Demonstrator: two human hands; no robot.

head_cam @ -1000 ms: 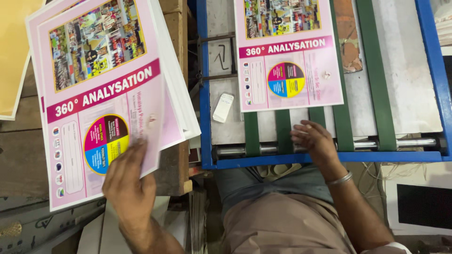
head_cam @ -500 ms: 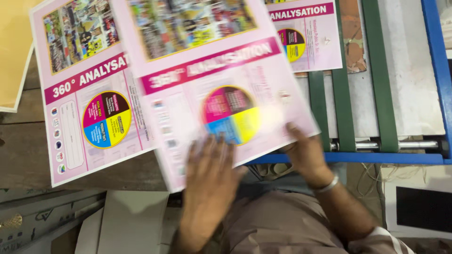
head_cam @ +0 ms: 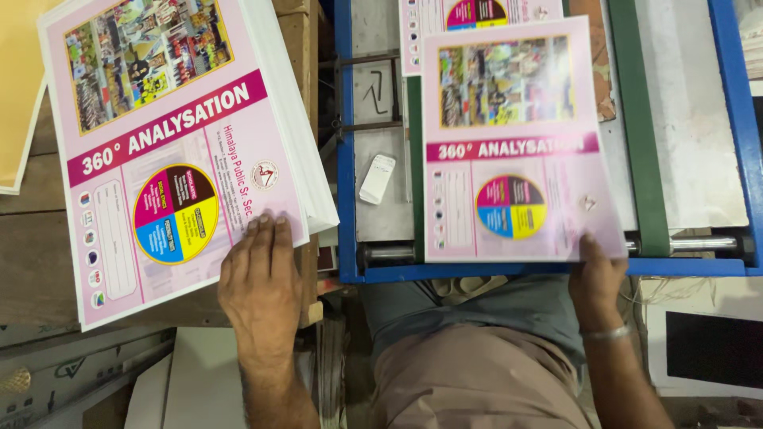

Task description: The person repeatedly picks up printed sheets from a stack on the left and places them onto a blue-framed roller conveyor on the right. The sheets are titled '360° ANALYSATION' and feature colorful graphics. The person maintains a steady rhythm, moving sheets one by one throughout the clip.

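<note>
Head view, looking down. Left hand [head_cam: 261, 274] lies flat, fingers spread, on the lower right corner of the thick stack of pink printed sheets [head_cam: 171, 151], each with a photo collage and a four-colour circle; palm down, not gripping. The stack sits on a worn wooden bench [head_cam: 32, 262]. Right hand [head_cam: 598, 278] pinches the near edge of a single pink printed sheet [head_cam: 513, 143], thumb on top, holding it flat over the blue-framed machine bed [head_cam: 347, 159] with green belts [head_cam: 632, 119]. Another sheet [head_cam: 477, 16] lies further along the bed. Small white block [head_cam: 377, 178] rests beside it.
</note>
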